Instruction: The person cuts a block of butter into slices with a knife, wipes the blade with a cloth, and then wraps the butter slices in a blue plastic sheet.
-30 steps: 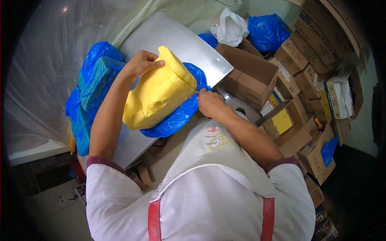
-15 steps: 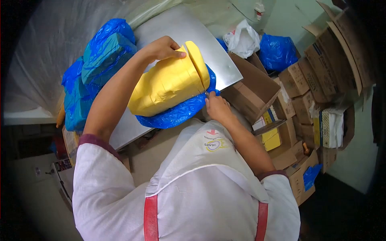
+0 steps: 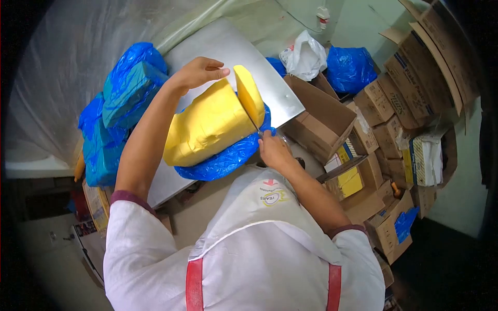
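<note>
A large yellow block [image 3: 207,124], perhaps butter, lies on a crumpled blue plastic bag [image 3: 218,167] on a metal table. At its far right end an upright yellow slice [image 3: 250,96] stands apart by a narrow gap. My right hand [image 3: 275,149] is closed at the lower end of this gap. In it is a knife [image 3: 255,126], its thin dark blade running up into the gap and its handle mostly hidden. Just above the block's top edge, my left hand [image 3: 199,71] is open, thumb and fingers apart, holding nothing.
Blocks wrapped in blue plastic [image 3: 129,96] are stacked to the left. The metal tabletop [image 3: 223,44] extends behind the yellow block. On the right are an open cardboard box [image 3: 324,122], a blue bag [image 3: 351,70], a white bag [image 3: 306,56] and several stacked cartons.
My left hand has let go of the top of the block and lifted off. The slice leans farther from the block, widening the gap. The whole view has shifted slightly.
</note>
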Action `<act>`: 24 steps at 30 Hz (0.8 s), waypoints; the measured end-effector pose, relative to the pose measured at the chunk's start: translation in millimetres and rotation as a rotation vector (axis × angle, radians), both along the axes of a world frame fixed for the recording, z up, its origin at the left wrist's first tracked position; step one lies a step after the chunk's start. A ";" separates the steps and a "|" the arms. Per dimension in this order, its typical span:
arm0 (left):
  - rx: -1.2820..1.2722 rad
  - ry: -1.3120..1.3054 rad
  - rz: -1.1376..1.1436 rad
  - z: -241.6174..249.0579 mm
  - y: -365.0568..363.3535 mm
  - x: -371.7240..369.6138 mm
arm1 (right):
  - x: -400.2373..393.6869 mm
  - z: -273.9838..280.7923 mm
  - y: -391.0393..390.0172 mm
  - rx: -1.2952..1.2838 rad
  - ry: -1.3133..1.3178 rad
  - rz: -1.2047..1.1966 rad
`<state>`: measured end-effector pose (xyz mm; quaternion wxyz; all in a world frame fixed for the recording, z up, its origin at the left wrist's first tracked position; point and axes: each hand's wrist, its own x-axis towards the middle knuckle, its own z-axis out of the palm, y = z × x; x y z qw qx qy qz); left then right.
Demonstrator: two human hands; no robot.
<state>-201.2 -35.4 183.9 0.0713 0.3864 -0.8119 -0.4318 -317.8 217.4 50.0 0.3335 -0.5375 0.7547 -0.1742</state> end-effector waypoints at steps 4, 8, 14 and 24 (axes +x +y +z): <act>0.017 -0.124 -0.061 3.6 8.1 -33.2 | -0.7 10.2 -1.1 0.009 0.016 0.015; 0.058 -0.259 -0.107 5.8 3.5 -44.7 | -2.4 16.8 -3.4 0.030 0.040 0.020; -0.004 -0.180 -0.050 -9.6 -8.3 -45.5 | -0.2 31.2 -11.8 0.004 0.087 0.026; -0.040 -0.218 -0.200 -15.2 -8.0 -49.3 | -8.2 118.4 50.9 0.155 0.045 0.083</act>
